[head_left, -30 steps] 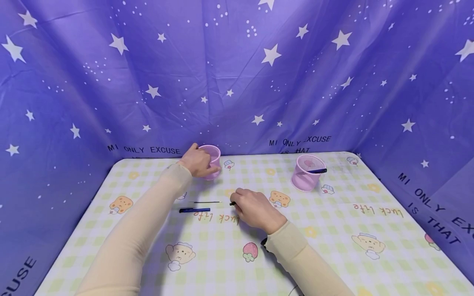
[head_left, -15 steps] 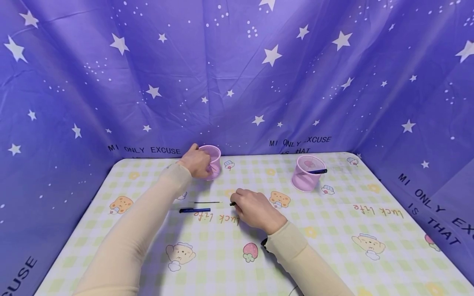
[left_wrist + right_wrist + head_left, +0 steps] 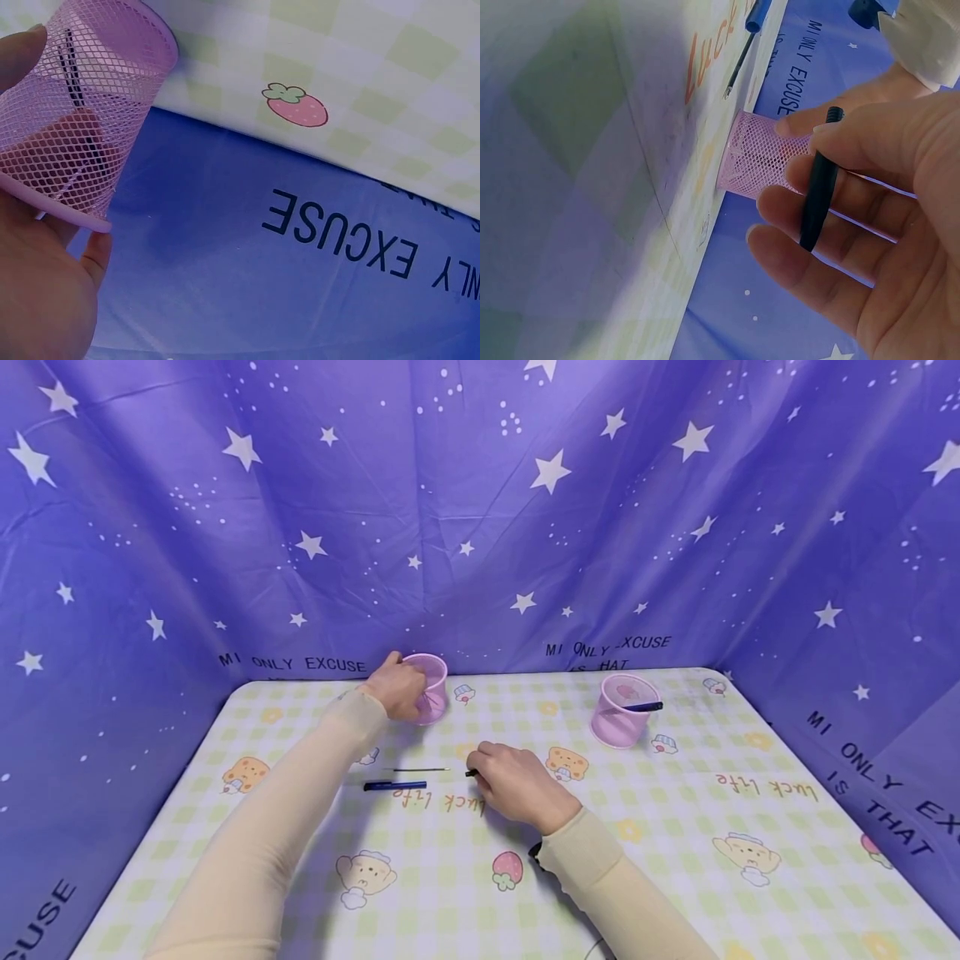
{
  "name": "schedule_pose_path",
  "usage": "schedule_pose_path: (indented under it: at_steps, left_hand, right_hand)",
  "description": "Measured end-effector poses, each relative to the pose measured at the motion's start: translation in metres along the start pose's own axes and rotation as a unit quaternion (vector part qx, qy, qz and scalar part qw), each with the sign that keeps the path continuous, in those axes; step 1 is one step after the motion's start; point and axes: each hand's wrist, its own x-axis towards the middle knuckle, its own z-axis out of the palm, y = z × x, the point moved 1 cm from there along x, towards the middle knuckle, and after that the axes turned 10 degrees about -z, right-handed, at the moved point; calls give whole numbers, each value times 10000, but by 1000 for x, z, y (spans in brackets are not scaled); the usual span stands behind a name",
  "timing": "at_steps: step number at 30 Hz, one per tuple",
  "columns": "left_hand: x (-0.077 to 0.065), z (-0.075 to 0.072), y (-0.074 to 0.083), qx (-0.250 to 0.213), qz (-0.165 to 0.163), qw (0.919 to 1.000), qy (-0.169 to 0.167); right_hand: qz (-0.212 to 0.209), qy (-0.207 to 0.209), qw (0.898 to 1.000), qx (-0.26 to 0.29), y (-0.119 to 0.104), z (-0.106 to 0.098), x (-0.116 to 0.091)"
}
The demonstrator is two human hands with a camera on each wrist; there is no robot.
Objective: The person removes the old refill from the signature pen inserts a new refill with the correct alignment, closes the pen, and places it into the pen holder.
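At the back left of the table, my left hand (image 3: 397, 687) holds a pink mesh pen holder (image 3: 435, 693) by its rim. In the left wrist view, the thumb lies along the outside of the mesh and a finger shows through it. A thin dark stick-like thing (image 3: 73, 79) also shows through that mesh. My right hand (image 3: 517, 783), low over the table's middle, pinches a black tapered pen barrel piece (image 3: 821, 187) with a threaded end. Left of that hand lie a thin pen refill (image 3: 420, 770) and a blue pen barrel (image 3: 395, 786).
A second pink mesh pen holder (image 3: 617, 727) stands at the back right, with a dark blue pen (image 3: 643, 707) leaning out over its rim. A checked cloth (image 3: 450, 910) covers the table. The purple starry curtain (image 3: 480, 527) hangs behind and at both sides.
A left-hand digit stretched across the near side of the pen holder has drawn back toward the hand. The right hand, refill and blue barrel stay in place.
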Motion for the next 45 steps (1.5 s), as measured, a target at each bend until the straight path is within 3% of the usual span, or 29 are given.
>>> schedule_pose_path:
  at_steps: [11, 26, 39, 45]
  left_hand:
    - [0, -3, 0, 255, -203, 9994, -102]
    - [-1, -6, 2, 466, -175, 9983, -308]
    - [-2, -2, 1, -73, -281, 9986, -439]
    - [-1, -1, 2, -73, -220, 9987, -452]
  right_hand:
    - [-20, 7, 10000, 19, 1, 2, -1]
    - [-41, 18, 10000, 16, 0, 0, -1]
    - [-5, 28, 10000, 47, 1, 0, -2]
    - [-10, 13, 10000, 32, 1, -1, -1]
